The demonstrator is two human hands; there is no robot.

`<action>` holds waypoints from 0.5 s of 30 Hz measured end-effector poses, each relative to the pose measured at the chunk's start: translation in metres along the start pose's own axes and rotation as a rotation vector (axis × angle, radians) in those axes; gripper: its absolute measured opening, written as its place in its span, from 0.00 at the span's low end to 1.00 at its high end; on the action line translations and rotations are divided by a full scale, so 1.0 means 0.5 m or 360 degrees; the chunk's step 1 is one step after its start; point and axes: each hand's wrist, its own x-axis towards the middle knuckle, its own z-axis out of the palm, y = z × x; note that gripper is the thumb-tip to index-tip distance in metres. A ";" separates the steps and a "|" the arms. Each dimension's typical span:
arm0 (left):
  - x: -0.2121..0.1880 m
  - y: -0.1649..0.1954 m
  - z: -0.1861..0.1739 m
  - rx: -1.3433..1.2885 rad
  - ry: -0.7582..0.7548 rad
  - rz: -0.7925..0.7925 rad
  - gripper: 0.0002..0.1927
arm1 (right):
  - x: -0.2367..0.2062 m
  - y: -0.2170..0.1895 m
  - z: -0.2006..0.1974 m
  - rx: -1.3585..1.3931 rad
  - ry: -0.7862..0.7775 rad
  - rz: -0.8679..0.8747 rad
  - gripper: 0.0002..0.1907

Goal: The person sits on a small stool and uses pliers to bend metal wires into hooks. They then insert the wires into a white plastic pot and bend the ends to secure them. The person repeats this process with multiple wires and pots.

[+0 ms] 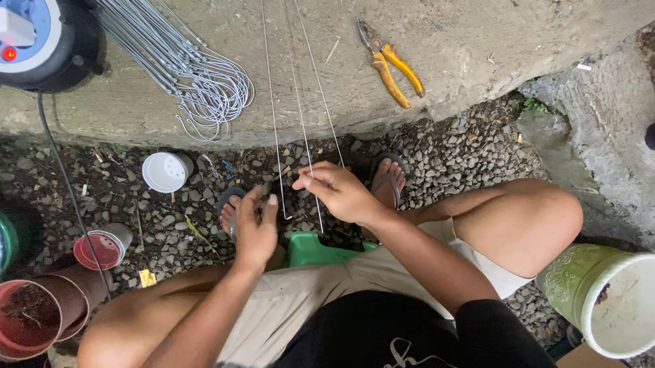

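Note:
I sit on a low green stool (pixel 310 249) over gravel, knees apart. Three thin straight metal wires (pixel 297 96) run from the concrete ledge down to my hands. My right hand (pixel 339 192) pinches the end of one wire between thumb and fingers. My left hand (pixel 255 225) grips a small dark tool beside the wire ends; its shape is mostly hidden. A bundle of bent wire hooks (pixel 195 79) lies on the ledge at upper left. Yellow-handled pliers (pixel 390 67) rest on the ledge to the right of the wires.
A round cable reel (pixel 25 35) with a red light sits at top left, its cord trailing down. A white pot (pixel 166 171) and reddish pots (pixel 101 248) lie on the gravel at left. A green-and-white pot (pixel 617 299) stands by my right knee.

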 end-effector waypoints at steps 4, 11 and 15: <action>-0.031 0.045 0.009 -0.1040 -0.0602 -0.0288 0.19 | -0.002 -0.019 -0.002 -0.0263 0.0039 -0.0237 0.15; -0.044 0.123 -0.001 -0.1348 -0.1009 -0.0560 0.19 | 0.000 -0.053 -0.043 -0.0550 0.0307 -0.0206 0.16; -0.033 0.141 -0.023 -0.1234 -0.1062 -0.0600 0.19 | 0.071 -0.050 -0.180 -0.1341 0.1111 -0.0431 0.24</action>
